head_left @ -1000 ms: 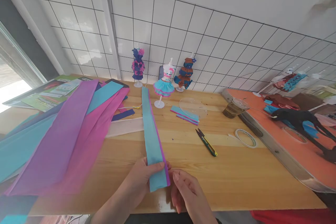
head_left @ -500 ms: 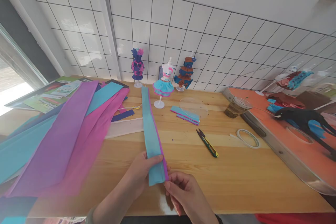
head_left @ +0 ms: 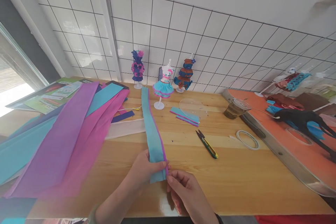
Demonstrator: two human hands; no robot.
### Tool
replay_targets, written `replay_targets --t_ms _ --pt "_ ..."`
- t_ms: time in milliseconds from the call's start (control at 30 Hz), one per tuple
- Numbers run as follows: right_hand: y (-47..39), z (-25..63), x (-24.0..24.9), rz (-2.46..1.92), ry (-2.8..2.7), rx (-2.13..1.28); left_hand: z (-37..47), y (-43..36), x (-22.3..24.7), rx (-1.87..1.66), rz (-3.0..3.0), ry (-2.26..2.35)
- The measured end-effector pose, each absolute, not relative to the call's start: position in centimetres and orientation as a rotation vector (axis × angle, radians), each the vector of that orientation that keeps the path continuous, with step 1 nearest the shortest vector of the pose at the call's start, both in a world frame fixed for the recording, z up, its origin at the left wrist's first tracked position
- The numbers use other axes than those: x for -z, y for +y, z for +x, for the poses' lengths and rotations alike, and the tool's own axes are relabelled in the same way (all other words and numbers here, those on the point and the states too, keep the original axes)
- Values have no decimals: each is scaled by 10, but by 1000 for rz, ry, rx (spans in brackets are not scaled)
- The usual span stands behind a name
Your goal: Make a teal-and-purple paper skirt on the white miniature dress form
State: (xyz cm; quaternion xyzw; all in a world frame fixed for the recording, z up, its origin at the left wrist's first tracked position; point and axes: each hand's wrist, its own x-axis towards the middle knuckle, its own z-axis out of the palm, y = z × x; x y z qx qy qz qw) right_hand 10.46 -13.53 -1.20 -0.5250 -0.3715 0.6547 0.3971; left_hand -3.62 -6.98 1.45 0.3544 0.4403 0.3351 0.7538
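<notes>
A long light-blue strip with a purple edge runs from the back of the table toward me; it looks like cloth or crepe paper, I cannot tell which. My left hand grips its near end, thumb lying across the top and the other fingers underneath. At the lower right corner, my right hand pinches the purple edge between thumb and fingertips. Beyond the strip stands a small dress form in a blue-and-pink skirt. Short folded blue-and-purple pieces lie to the right, with black-and-yellow thread snips nearer me.
Wide purple, pink and blue sheets cover the table's left side. Two more dressed forms stand by the tiled wall. On the right are a tape roll, a plastic cup and an orange-topped surface with a raised edge.
My left hand has shifted slightly right along the strip's near end, its thumb now at the purple edge. The near end has moved a little right and up; my right hand stays at the corner.
</notes>
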Motion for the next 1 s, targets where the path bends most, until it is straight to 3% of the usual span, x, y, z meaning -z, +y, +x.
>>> replay_targets --t_ms 1000 --pt "-134 95 12 -1387 -1005 -1659 -39 -66 -21 -722 604 992"
